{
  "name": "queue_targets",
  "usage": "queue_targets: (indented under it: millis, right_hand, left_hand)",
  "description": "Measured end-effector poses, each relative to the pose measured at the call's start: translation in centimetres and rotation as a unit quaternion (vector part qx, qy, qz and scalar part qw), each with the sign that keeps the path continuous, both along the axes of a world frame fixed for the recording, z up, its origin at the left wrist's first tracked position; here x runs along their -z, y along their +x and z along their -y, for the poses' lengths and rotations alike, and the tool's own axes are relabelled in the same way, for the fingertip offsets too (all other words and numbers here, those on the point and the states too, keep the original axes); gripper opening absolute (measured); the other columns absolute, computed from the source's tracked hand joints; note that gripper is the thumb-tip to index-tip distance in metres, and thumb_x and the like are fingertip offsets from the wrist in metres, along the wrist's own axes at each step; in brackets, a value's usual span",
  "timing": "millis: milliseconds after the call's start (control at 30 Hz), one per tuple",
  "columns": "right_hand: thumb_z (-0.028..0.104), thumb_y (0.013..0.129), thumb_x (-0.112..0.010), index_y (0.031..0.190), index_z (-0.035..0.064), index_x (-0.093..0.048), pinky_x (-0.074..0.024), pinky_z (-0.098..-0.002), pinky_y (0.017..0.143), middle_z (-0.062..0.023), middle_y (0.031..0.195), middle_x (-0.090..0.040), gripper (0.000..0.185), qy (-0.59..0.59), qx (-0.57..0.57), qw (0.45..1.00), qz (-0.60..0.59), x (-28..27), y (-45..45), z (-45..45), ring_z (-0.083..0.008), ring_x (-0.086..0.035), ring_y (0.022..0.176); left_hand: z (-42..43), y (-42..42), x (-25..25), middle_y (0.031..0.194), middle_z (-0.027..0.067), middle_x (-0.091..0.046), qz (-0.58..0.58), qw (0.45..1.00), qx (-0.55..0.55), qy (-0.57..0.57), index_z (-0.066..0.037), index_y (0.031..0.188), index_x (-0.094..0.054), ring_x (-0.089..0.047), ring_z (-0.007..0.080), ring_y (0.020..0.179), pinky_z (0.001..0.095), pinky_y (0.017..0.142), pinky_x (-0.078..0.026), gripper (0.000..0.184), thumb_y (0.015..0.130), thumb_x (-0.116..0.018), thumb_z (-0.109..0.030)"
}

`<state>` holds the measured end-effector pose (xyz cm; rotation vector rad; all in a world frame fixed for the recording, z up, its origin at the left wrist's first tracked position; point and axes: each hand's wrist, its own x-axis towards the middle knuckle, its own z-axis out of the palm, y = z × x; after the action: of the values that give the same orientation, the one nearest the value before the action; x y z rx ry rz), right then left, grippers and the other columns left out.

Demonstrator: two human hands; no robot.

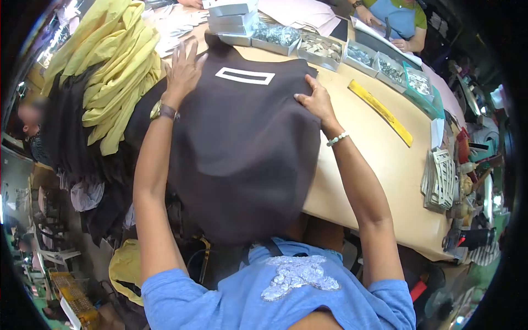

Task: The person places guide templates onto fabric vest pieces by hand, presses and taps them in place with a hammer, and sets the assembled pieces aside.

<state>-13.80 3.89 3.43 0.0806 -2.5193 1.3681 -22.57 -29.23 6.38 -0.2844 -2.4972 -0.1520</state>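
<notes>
A large dark cloth piece (236,137) lies over the table's edge and hangs down toward my lap. Near its top is a white rectangular frame (245,76) with an open middle. My left hand (184,74), wearing a wristwatch, rests on the cloth's upper left with fingers spread. At the upper right edge my right hand (319,102), with a beaded bracelet on the wrist, grips the cloth between thumb and fingers.
Yellow cloth (110,66) is heaped over dark cloth at the left. Trays of small parts (320,48) line the back. A yellow ruler (380,113) and stacked white frames (439,179) lie to the right. A co-worker's hands (404,45) are across the table.
</notes>
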Motion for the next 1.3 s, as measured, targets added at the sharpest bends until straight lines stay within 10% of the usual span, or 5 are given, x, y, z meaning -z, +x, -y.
queue_targets:
  millis: [167, 933, 1233, 1300]
  right_hand:
    - [0.009, 0.072, -0.067, 0.129, -0.0092, -0.042, -0.0374, -0.0344, 0.101, -0.0261, 0.126, -0.050, 0.065, 0.003, -0.002, 1.000, 0.011, -1.0, 0.5, 0.2, -0.0341, -0.050, 0.118]
    - [0.003, 0.069, -0.070, 0.138, -0.0026, -0.029, -0.0366, -0.0340, 0.102, -0.0230, 0.130, -0.046, 0.081, -0.055, 0.033, 0.998, 0.008, -2.0, 3.6, 4.0, -0.0327, -0.043, 0.125]
    - [0.000, 0.070, -0.063, 0.134, -0.0033, -0.033, -0.0397, -0.0381, 0.098, -0.0266, 0.124, -0.047, 0.071, -0.125, 0.101, 0.987, -0.031, -2.2, 0.7, 1.7, -0.0366, -0.047, 0.117]
    - [0.001, 0.072, -0.064, 0.136, 0.0001, -0.033, -0.0463, -0.0345, 0.083, -0.0228, 0.125, -0.049, 0.072, -0.101, 0.096, 0.988, -0.068, -1.0, -1.4, 1.0, -0.0249, -0.054, 0.090]
  left_hand:
    - [0.1, 5.8, 1.8, 0.148, 0.0184, -0.023, 0.252, 0.964, -0.083, 0.004, -0.014, 0.143, -0.028, -0.019, 0.0380, 0.137, 0.0630, 0.105, -0.015, 0.070, 0.091, -0.030, -0.059]
    - [7.3, 5.3, 5.1, 0.149, 0.0149, -0.024, 0.246, 0.965, -0.083, 0.029, -0.010, 0.142, -0.032, -0.018, 0.0331, 0.138, 0.0561, 0.109, -0.013, 0.068, 0.091, -0.035, -0.056]
    - [2.1, 2.7, 3.6, 0.147, 0.0158, -0.027, 0.207, 0.974, -0.096, 0.001, -0.010, 0.139, -0.036, -0.019, 0.0357, 0.137, 0.0624, 0.106, -0.013, 0.065, 0.091, -0.037, -0.053]
    - [-2.8, 4.1, 2.4, 0.146, 0.0159, -0.028, 0.179, 0.983, -0.029, 0.022, -0.010, 0.139, -0.037, -0.020, 0.0359, 0.137, 0.0625, 0.106, -0.013, 0.067, 0.090, -0.038, -0.056]
